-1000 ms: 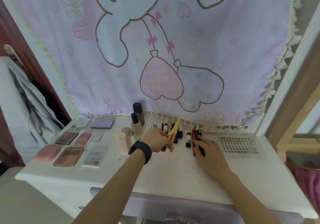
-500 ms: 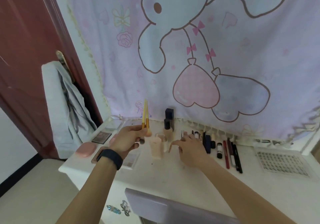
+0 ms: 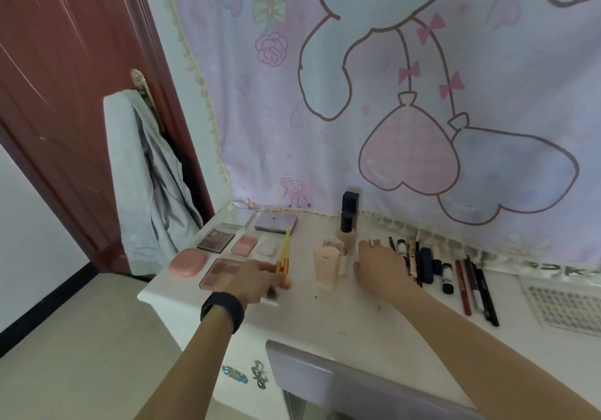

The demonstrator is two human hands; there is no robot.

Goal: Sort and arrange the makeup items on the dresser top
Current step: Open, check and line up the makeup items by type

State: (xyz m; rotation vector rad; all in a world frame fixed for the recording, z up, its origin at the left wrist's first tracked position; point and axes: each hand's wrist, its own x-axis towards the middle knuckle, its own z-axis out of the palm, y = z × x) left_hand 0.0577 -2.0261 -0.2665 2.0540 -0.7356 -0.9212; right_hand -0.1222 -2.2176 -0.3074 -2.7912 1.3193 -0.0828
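Note:
My left hand (image 3: 255, 279) grips two thin yellow-orange sticks (image 3: 284, 250), held slanted just above the brown eyeshadow palette (image 3: 218, 271) on the white dresser top (image 3: 325, 315). My right hand (image 3: 379, 268) rests flat on the dresser with fingers spread, between a pale tube (image 3: 325, 266) and a row of pens and lipsticks (image 3: 432, 266). More palettes and a pink compact (image 3: 188, 262) lie at the left. Two foundation bottles (image 3: 347, 227) stand at the back.
A cartoon cloth (image 3: 390, 94) hangs behind the dresser. A white perforated tray (image 3: 566, 305) lies at the right. A grey garment (image 3: 146, 175) hangs on the red door (image 3: 65, 78) to the left. An open purple drawer (image 3: 341, 384) juts out below the front edge.
My left hand carried the yellow sticks from the pen row leftward and lowered them over the palettes. My right hand left the pens and settled beside the tube. The view swung left.

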